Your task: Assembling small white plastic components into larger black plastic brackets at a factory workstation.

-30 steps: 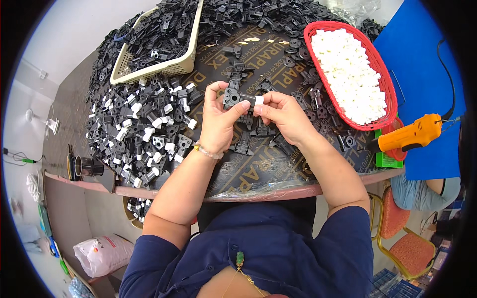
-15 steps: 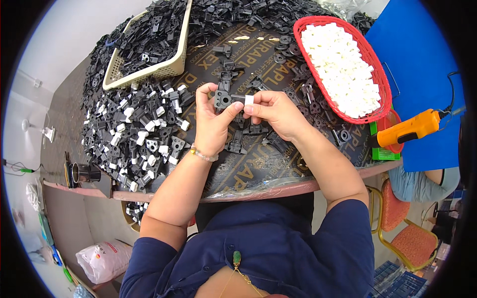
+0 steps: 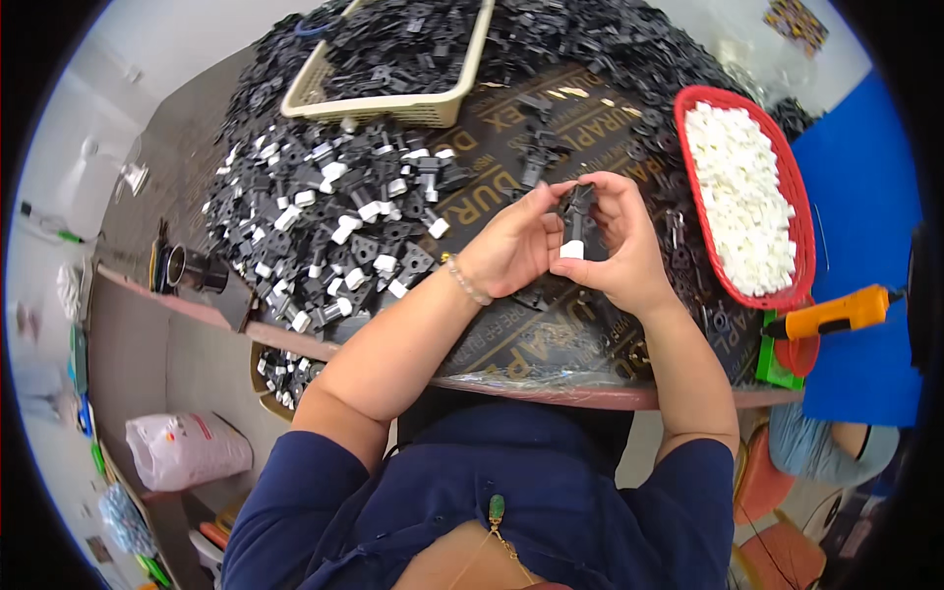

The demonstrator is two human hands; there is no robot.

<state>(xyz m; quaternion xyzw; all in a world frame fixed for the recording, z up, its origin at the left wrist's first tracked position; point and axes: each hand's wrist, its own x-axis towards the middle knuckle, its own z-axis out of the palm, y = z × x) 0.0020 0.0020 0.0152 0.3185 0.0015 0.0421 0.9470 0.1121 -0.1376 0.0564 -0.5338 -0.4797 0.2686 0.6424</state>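
Observation:
A black plastic part (image 3: 577,208) with a white cap (image 3: 572,250) on its near end is held upright between my two hands, above the table's middle. My right hand (image 3: 629,251) is closed on it, thumb against the white cap and fingers curled round the far end. At that far end, the fingertips of my left hand (image 3: 511,244) pinch the black part, its palm turned inward. Left of my hands lies a heap of black parts with white caps (image 3: 344,226). Several uncapped black parts (image 3: 539,152) lie just beyond my fingers.
A cream basket (image 3: 393,110) of black parts stands at the far left, with more piled behind it. To the right is a red basket (image 3: 812,236) of white caps. An orange power screwdriver (image 3: 836,313) lies beside it, near a green tray (image 3: 777,364). A metal cup (image 3: 192,268) stands left.
The black part has been turned from lying sideways to upright, its white cap now toward me. My hands have shifted right in view, and the camera view has swung left.

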